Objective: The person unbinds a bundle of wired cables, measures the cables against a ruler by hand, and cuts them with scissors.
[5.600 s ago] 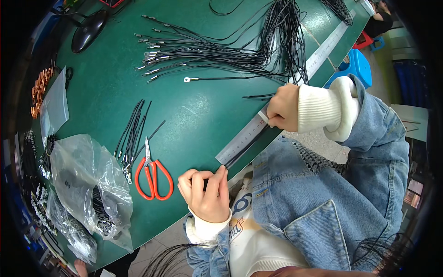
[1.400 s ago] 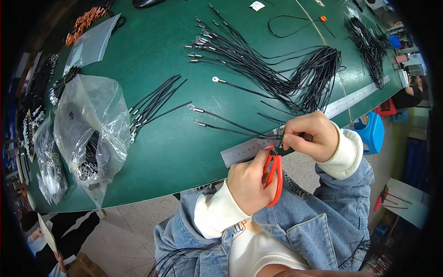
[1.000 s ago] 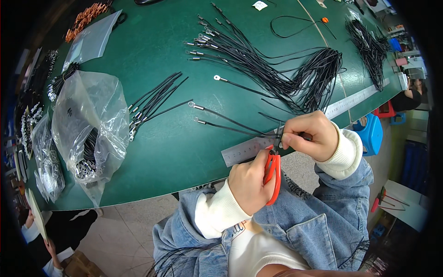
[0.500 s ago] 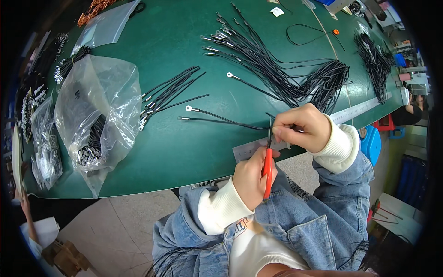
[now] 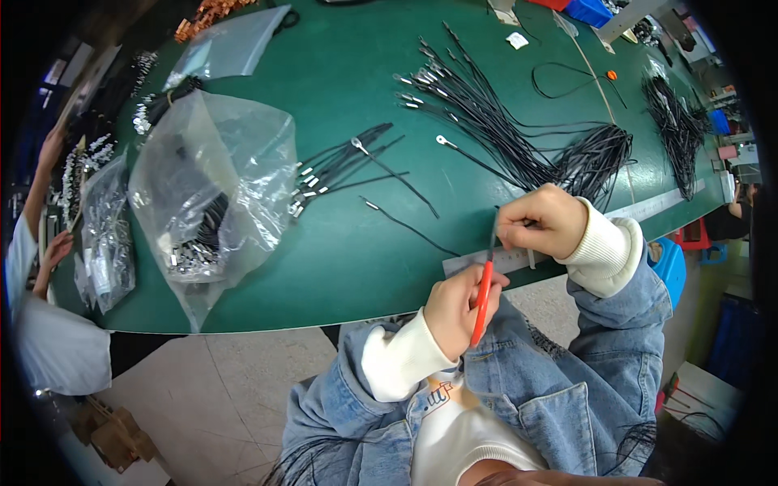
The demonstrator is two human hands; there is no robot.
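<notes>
My left hand point(image 5: 455, 312) is closed round red-handled scissors point(image 5: 484, 304), their narrow dark blades pointing up toward my right hand. Thumb and fingers of my right hand point(image 5: 545, 223) are pinched together beside the blade tips; a bit of black cable point(image 5: 531, 223) shows between them, mostly hidden. A black cable with a metal end point(image 5: 413, 229) runs from the left down to near my left hand. Farther left, a cut length with a ring terminal point(image 5: 395, 178) is next to a small pile of short cables point(image 5: 340, 166). Under my hands lies a metal ruler point(image 5: 510, 261).
A large bundle of black cables point(image 5: 519, 134) with ring terminals lies beyond my hands. Clear plastic bags point(image 5: 235, 138) holding cables sit at left. Another bundle point(image 5: 673, 121) and a long ruler point(image 5: 648, 206) are at right. Another person's hands point(image 5: 57, 247) work at the far left edge.
One ring-terminal cable has come away from near the scissors and is now up-left by the small pile. The view has shifted slightly; both hands keep their grip close together.
</notes>
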